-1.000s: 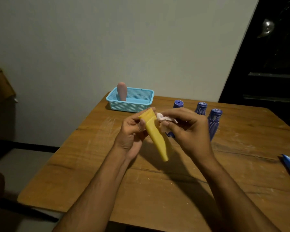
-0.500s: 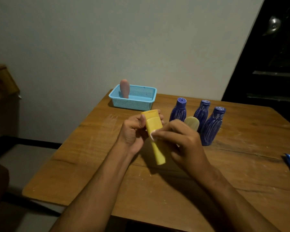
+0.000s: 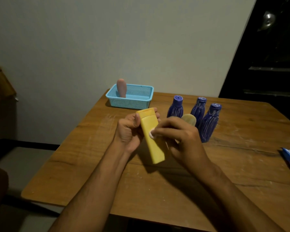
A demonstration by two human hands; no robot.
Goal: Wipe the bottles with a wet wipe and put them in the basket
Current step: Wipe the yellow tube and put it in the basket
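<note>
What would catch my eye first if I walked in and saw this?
Probably the yellow bottle held up mid-table: the left hand grips its upper end while the right hand presses a white wipe against it. Behind them three blue bottles stand in a row, and a light-blue basket at the table's far edge holds one pink bottle upright.

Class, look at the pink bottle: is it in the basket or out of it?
In. The pink bottle stands upright inside the blue basket, at its left end, rising above the rim.
</note>
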